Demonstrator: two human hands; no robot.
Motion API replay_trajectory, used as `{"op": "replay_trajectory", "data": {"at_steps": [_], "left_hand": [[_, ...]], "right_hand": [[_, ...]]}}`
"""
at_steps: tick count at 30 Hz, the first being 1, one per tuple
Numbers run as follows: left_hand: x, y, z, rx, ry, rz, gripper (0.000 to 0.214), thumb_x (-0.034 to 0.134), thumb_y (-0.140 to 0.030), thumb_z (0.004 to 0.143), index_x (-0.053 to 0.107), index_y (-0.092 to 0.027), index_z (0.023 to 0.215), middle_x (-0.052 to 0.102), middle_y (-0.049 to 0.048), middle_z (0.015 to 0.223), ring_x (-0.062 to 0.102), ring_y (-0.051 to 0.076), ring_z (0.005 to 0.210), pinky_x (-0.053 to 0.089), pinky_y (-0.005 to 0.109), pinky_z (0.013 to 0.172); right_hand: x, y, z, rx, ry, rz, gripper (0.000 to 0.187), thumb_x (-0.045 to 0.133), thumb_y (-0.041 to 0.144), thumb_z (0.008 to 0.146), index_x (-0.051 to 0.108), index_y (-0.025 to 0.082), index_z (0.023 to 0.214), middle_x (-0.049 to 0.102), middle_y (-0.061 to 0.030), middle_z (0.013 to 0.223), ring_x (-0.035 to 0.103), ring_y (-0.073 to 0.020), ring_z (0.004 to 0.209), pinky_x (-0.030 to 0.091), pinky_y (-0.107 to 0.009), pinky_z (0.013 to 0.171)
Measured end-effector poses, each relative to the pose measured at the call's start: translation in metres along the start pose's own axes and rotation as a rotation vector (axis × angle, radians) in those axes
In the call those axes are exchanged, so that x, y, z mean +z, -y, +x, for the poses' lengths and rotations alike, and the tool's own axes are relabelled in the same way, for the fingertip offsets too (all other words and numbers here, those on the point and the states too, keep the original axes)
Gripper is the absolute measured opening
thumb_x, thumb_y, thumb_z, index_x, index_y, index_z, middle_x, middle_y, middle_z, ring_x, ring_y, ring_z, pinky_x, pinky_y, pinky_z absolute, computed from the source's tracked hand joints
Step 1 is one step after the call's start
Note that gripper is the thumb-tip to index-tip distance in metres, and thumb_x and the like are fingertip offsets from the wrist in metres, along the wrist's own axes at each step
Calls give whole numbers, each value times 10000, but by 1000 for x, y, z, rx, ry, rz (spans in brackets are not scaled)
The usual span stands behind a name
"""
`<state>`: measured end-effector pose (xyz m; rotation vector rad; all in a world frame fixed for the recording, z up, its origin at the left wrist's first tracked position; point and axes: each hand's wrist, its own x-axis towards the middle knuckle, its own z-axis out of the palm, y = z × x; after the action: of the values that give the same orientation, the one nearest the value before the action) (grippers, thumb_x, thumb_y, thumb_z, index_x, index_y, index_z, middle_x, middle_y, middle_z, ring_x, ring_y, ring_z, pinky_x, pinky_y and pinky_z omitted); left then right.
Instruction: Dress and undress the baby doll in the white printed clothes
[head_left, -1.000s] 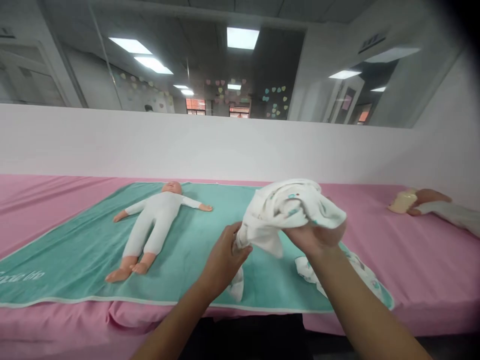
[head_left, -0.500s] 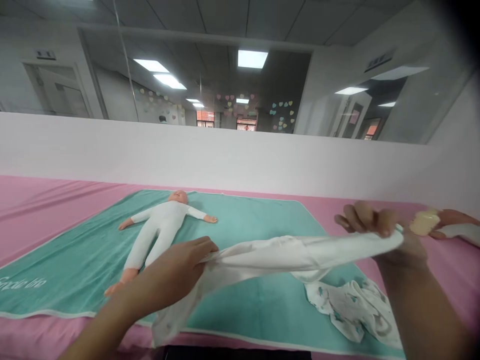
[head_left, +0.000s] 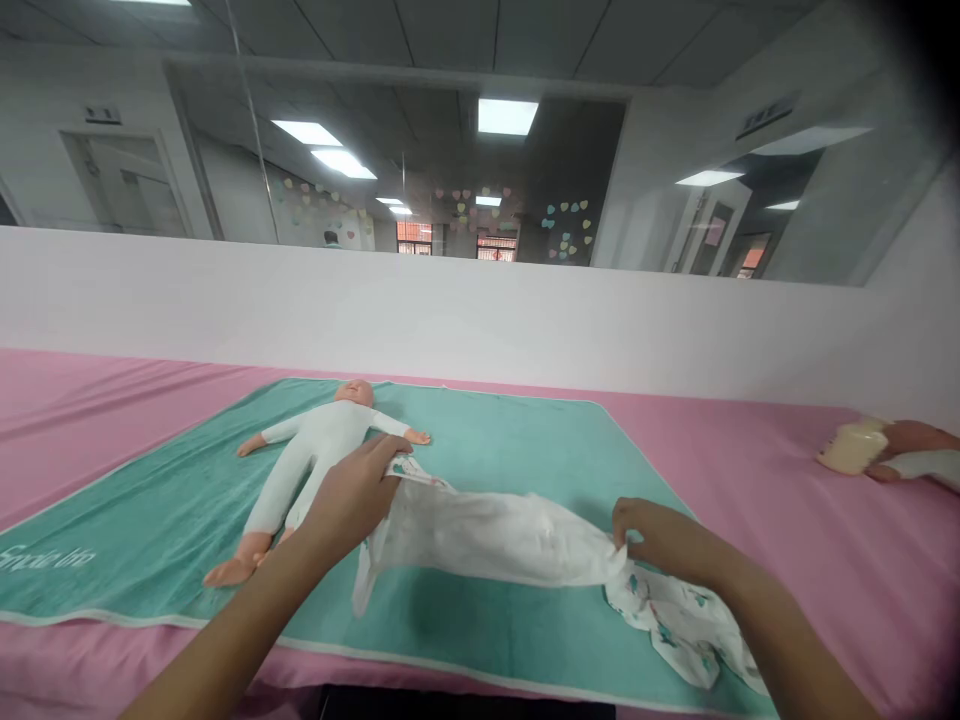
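A white baby garment (head_left: 495, 540) is stretched sideways between my two hands above a green blanket (head_left: 510, 450). My left hand (head_left: 364, 485) pinches its left end, where a bit of printed edge shows and a strip hangs down. With thumb and fingers closed, my right hand (head_left: 660, 540) grips the right end lower down. Just beneath that hand lies a crumpled white cloth with green print (head_left: 679, 625); whether it is joined to the held garment I cannot tell. Left of the garment a baby doll (head_left: 326, 440) in a white suit lies on its back, one leg partly behind my left arm.
The green blanket lies over a pink sheet (head_left: 757, 450). Another doll (head_left: 855, 447), partly cut off by the view, lies at the far right. Behind the table rises a white wall (head_left: 450, 315) with a large window (head_left: 420, 160) above it.
My right hand has come down and left, still holding the garment's end. My left hand has risen slightly and moved left. The garment now hangs wider and more spread.
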<state>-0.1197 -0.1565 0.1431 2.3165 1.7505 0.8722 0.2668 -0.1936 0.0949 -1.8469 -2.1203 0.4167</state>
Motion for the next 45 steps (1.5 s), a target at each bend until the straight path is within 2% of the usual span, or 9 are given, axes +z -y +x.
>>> {"op": "replay_trajectory", "data": {"at_steps": [2,5,10,20,23,27,34,40,45], "left_hand": [[5,-10,-3,12,37,-68,375,341,-89,710,547,-229,989,619,7,984,556,178,862,401,259,660],[2,-35,-9,63,106,-167,410,315,-66,693,547,-241,982,634,-7,940,572,167,834,415,249,647],[-15,-66,-24,191,53,-73,355,366,-104,702,539,-249,977,642,-17,875,571,153,737,403,246,603],[-47,-32,-49,462,-571,563,463,407,-45,669,540,-279,1045,609,11,767,543,152,657,344,265,589],[-48,-47,-46,555,-678,450,415,435,-62,732,518,-283,1074,610,26,910,556,158,775,387,266,654],[-44,-67,-45,603,-525,125,316,438,-36,756,545,-247,966,592,-2,839,542,108,720,403,212,599],[-47,-68,-53,538,-473,22,257,437,-53,728,536,-231,885,571,-40,687,517,90,578,364,191,497],[-69,-38,-55,531,-571,479,471,366,-18,593,537,-251,965,600,-41,683,520,117,525,309,233,466],[-81,-37,-59,535,-707,579,324,404,-24,667,536,-220,888,618,16,900,579,167,779,380,252,583]], "right_hand": [[8,27,0,-116,182,103,225,527,294,730,634,263,925,577,-28,1060,554,-214,885,432,-336,760],[16,90,-1,-288,114,271,472,525,414,786,446,337,1245,426,-7,1307,455,-228,1118,385,-353,890],[35,169,8,-370,-147,360,223,544,353,786,551,248,983,601,5,914,534,-148,801,400,-258,688],[11,164,7,-291,-605,165,182,449,329,844,439,193,724,432,37,563,331,-78,475,215,-221,467],[-1,189,-9,-358,-466,310,257,466,410,846,437,192,713,444,35,568,364,-79,500,259,-210,481],[-9,213,-19,-425,-142,595,187,533,368,812,443,206,783,486,46,641,424,-79,571,354,-193,529],[28,209,-7,-392,-53,683,68,508,203,766,484,207,830,545,33,790,484,-92,700,397,-201,616],[22,170,14,-222,-356,398,45,475,226,778,433,207,777,363,68,543,332,-80,494,244,-187,452],[0,158,7,-503,-828,53,114,450,123,766,492,192,846,525,-5,764,455,-107,637,317,-210,529]]}}
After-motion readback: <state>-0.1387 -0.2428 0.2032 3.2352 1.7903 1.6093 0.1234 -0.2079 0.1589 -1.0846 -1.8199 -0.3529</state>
